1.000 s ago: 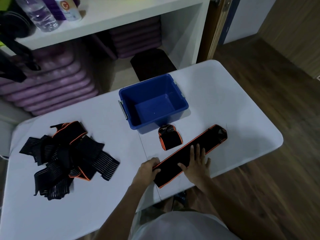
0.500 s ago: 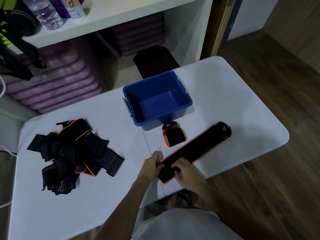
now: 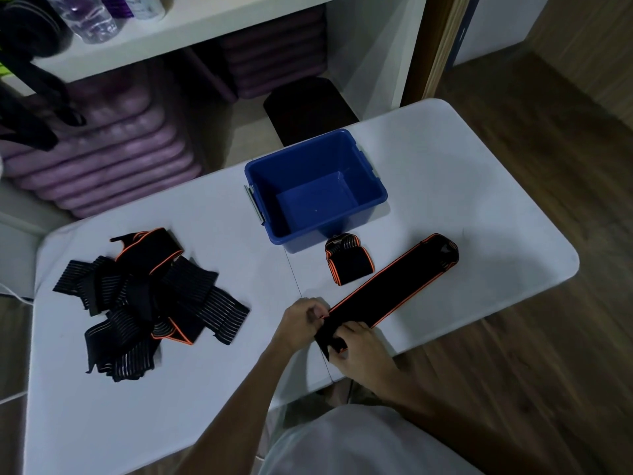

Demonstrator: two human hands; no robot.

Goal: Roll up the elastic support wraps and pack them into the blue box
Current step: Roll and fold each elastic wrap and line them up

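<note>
A white desk [image 3: 445, 186] carries all the things of the task. Near its middle, toward 12 o'clock from the hands, stands the blue box [image 3: 371, 186], open at the top; only its blue floor shows inside. Just beside its near wall, at 6 o'clock of the box, lies a rolled wrap [image 3: 349, 264], black with orange edges, very near the box; I cannot tell if it touches.

A long wrap [image 3: 394, 289], also black with orange borders, lies flat on the desk and runs from the hands toward 2 o'clock, where its far end [image 3: 443, 250] is folded or thickened. It passes just beside the rolled wrap.

The left hand [image 3: 303, 320] pinches the near end of the long wrap at its left corner, with fingers curled around the orange border. The right hand [image 3: 359, 347] holds the same end from the other side, fingers bent around the black fabric, which is gathered and a little lifted between both hands. Both forearms come in from 6 o'clock, above a light shirt [image 3: 342, 443].

At 9 o'clock of the hands, well apart from them, a loose pile of wraps [image 3: 147, 299] lies on the desk, black with pale stripes and some orange edges, tangled over one another.

Beyond the desk, at 11 o'clock, purple mats [image 3: 113, 159] are stacked under a white shelf [image 3: 205, 25], and a clear bottle [image 3: 85, 15] stands on this shelf. The floor [image 3: 548, 337] at 3 o'clock is dark wood.
</note>
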